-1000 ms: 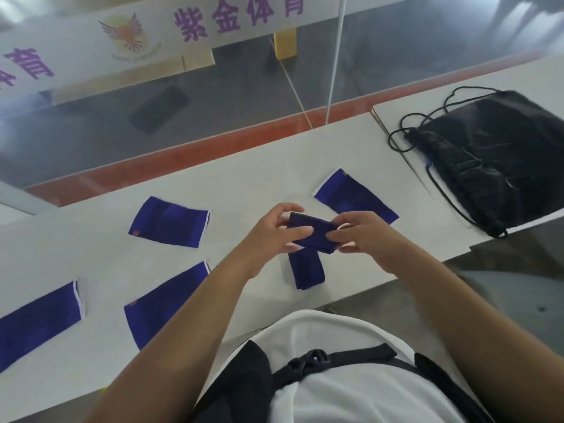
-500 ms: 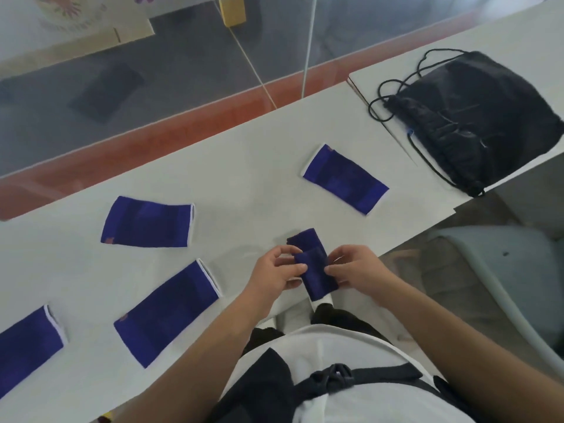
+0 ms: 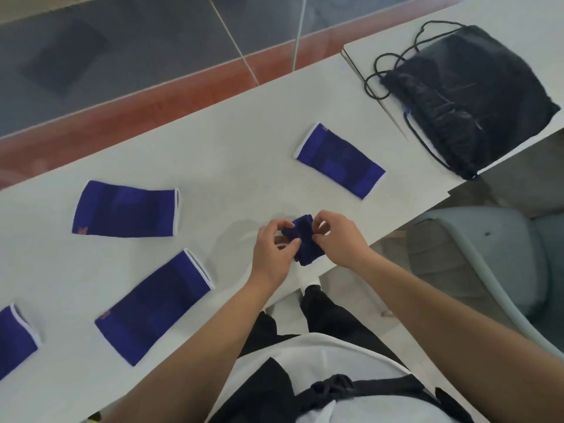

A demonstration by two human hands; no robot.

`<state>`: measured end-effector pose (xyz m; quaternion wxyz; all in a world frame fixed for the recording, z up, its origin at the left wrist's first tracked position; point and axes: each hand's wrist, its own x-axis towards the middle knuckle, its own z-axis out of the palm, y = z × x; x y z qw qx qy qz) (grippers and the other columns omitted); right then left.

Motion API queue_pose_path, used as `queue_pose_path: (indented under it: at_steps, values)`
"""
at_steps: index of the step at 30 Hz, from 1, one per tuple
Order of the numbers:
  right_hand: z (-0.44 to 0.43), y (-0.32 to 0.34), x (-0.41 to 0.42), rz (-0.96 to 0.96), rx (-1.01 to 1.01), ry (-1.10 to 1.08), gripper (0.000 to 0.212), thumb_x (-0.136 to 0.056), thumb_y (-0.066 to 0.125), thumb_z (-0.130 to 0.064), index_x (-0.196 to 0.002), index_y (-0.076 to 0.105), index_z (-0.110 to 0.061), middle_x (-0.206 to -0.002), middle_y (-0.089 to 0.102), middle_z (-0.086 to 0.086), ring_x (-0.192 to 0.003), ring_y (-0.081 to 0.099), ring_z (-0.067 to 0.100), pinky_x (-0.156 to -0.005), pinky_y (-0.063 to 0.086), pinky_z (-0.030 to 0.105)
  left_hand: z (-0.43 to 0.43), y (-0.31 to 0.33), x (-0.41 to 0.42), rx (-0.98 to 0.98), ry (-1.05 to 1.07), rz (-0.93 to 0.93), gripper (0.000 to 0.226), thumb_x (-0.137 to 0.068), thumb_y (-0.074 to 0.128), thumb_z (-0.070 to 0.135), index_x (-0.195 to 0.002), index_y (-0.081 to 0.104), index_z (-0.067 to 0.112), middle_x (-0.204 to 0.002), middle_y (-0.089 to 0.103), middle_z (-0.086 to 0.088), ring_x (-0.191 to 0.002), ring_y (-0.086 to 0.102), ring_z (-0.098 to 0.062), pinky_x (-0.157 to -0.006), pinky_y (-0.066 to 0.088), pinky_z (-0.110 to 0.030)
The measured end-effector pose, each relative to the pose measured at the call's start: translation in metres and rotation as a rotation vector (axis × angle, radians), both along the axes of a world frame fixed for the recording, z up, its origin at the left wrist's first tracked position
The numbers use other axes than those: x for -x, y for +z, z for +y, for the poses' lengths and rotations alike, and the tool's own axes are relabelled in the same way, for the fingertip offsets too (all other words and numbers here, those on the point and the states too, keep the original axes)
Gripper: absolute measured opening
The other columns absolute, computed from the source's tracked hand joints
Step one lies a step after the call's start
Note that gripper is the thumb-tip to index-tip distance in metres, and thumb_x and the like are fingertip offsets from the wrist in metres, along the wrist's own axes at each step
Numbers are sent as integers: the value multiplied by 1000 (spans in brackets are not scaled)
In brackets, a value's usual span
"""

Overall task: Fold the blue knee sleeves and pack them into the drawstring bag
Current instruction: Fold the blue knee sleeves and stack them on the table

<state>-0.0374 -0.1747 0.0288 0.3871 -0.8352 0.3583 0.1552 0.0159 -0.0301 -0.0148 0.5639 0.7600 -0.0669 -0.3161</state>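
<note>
Looking like early days tbh: left hand (image 3: 273, 251) and right hand (image 3: 338, 241) both have fingers pinched on one half-folded knee sleeve (image 3: 302, 239) at the desk's (image 3: 229, 148) near edge, four flat sleeves (image 3: 126, 209) left to do, drawstring bag (image 3: 476, 96) lying untouched at the far right end.

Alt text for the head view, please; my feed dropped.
The left hand and right hand pinch a folded blue knee sleeve near the front edge of the white table. Four unfolded sleeves lie flat on it; the black drawstring bag lies far right.
</note>
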Motion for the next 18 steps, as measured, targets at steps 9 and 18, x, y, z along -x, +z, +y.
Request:
queue_pose_path:
  at_steps: [9, 18]
  values:
    - [4, -16, 3, -74, -8, -71, 10, -93, 59, -8, -95, 59, -19, -92, 65, 2, -76, 60, 16, -57, 39, 16, -7, -10, 10, 37, 80, -31, 43, -82, 71, -1, -114, 59, 25, -120, 55, 2, -102, 62, -10, -82, 53, -15]
    - [-3, -29, 16, -174, 116, 224, 16, -93, 62, -8, -108, 66, -11, -131, 54, 5, -113, 56, 27, -87, 45, 24, -4, -21, 19, -259, -107, -387, 47, -91, 64, 24, -136, 52, 20, -149, 44, 0, -134, 40, -21, -115, 33, -37]
